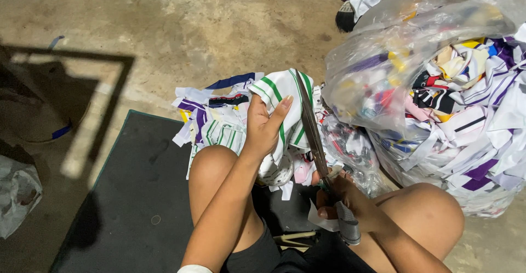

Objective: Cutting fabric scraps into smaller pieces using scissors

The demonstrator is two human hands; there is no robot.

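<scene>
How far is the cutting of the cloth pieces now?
Done: a pile of cut scraps already lies on the floor beyond the knees. In hand: the left hand holds up a white cloth with green stripes, and the right hand runs the scissors along it. Left: the clear plastic bag beside the person looks full of cloth pieces.

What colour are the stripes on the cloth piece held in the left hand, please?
Green stripes on white cloth piece, seen best in the head view, gripped by the left hand.
</scene>
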